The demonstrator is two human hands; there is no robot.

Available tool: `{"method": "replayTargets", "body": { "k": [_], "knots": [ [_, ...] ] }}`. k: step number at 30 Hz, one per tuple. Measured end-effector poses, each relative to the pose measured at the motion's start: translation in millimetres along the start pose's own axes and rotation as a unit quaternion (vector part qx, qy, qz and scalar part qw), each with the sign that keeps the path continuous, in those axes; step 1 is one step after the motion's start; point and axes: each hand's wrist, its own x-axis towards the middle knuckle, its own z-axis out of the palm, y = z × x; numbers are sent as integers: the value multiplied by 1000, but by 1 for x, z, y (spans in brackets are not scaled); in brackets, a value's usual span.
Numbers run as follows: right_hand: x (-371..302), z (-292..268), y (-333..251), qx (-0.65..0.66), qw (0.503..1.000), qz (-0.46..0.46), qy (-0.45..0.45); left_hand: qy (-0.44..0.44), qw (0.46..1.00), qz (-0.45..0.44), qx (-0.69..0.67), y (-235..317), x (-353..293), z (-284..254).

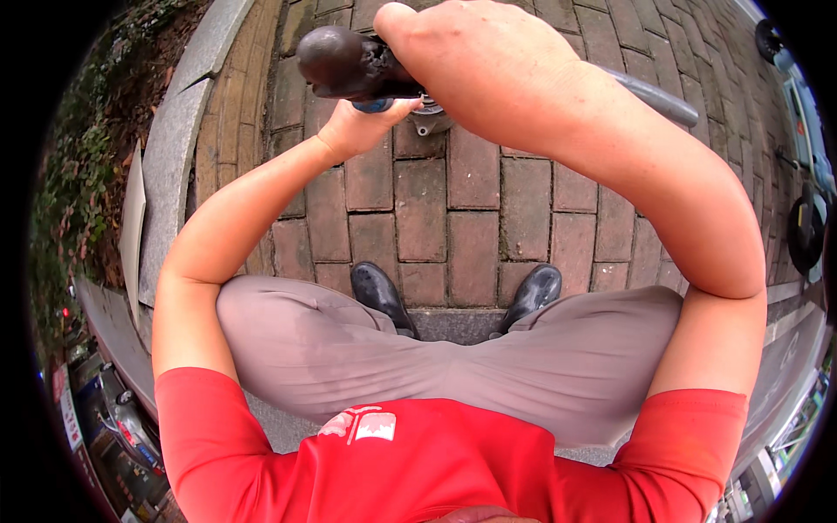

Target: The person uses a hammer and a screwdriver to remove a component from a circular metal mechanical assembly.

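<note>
A dark brown piece (336,63) with a smooth, rounded end and a rough, knobbly middle lies before me at the top of the view. I cannot tell its kind. My left hand (364,127) is closed at its near side, thumb pointing right, fingers mostly hidden beneath it. A bit of blue (373,105) shows between that hand and the brown piece. My right hand (475,59) is curled over the piece's right end, its grip hidden. Below the right hand sits a metal ring part (425,120) with a small holed lug. A grey tube (649,94) sticks out beyond my right forearm.
I sit with knees apart, black shoes (381,292) on brick paving (473,196). A stone kerb (179,148) runs along the left, with a planted bed (91,174) past it. Parked two-wheelers (806,166) stand at the far right. Vehicles (131,427) show at the lower left.
</note>
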Motion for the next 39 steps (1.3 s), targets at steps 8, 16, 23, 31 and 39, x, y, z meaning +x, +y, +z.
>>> {"method": "replayTargets", "body": {
  "k": [8,16,23,31,39],
  "knots": [
    [-4,-12,-4,-4,1000,-10,4,16,998,-35,-55,-2,0,4],
    [7,8,1,-75,996,29,32,29,998,-15,-51,5,5,7],
    [9,9,5,-51,996,18,75,7,997,-58,-47,-1,10,2],
    [10,9,60,50,989,118,73,-38,947,-256,-190,-8,46,-16],
    [-3,116,130,-68,969,214,-100,-3,885,-345,-312,-45,60,-39]
  ]
}}
